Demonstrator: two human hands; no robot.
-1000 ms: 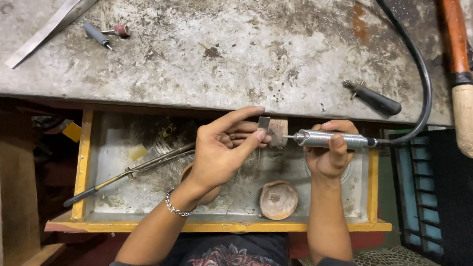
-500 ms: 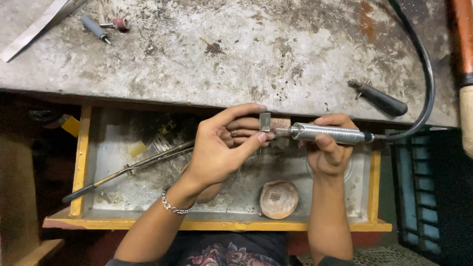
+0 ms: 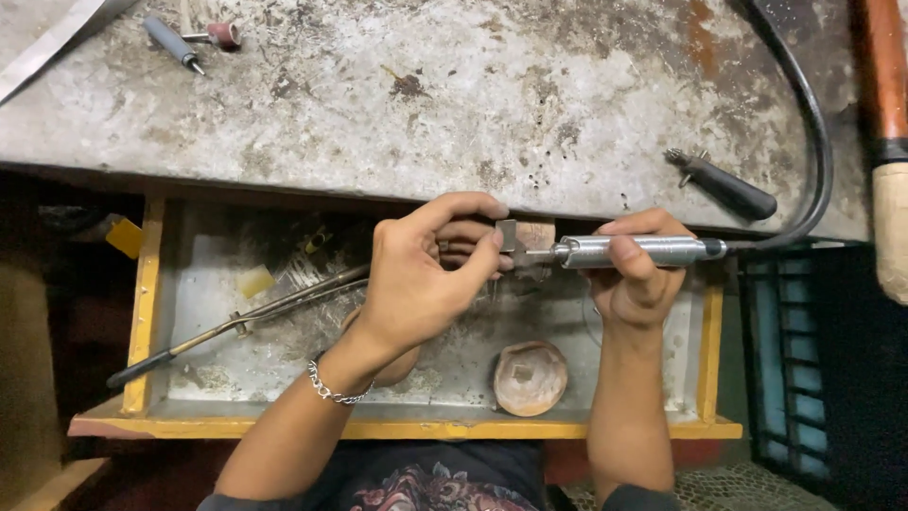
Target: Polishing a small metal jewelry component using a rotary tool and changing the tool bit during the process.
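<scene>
1. At the upper left of the frame, a flat metal strip (image 3: 52,43) lies slantwise on the stained grey worktop (image 3: 454,104), and just right of it sit a small grey-handled bit (image 3: 170,43) and a little red grinding point (image 3: 222,35).
2. Below the worktop edge, at the left of the frame, an open yellow-rimmed drawer (image 3: 142,312) holds long metal tongs (image 3: 236,322) lying slantwise, with a pale yellowish lump (image 3: 253,281) just above them.
3. In the middle of the frame my left hand (image 3: 421,279) is pinched shut on a small flat metal piece (image 3: 507,235); thumb and forefinger grip it, and it rests against a wooden peg (image 3: 537,233) that juts from the worktop edge. A chain bracelet (image 3: 333,388) circles that wrist.
4. Below, near the front of the drawer, lies a round brownish wooden disc (image 3: 531,378).
5. Right of the middle, my right hand (image 3: 636,279) is clenched around a silver rotary handpiece (image 3: 634,251), which lies level, its tip touching the metal piece.
6. From the handpiece's rear a black flexible shaft (image 3: 818,161) curves up across the worktop to the upper right.
7. A black-handled tool (image 3: 724,185) lies on the worktop just above my right hand.
8. At the far right edge stands a wooden handle (image 3: 884,142), reddish above, pale below.
</scene>
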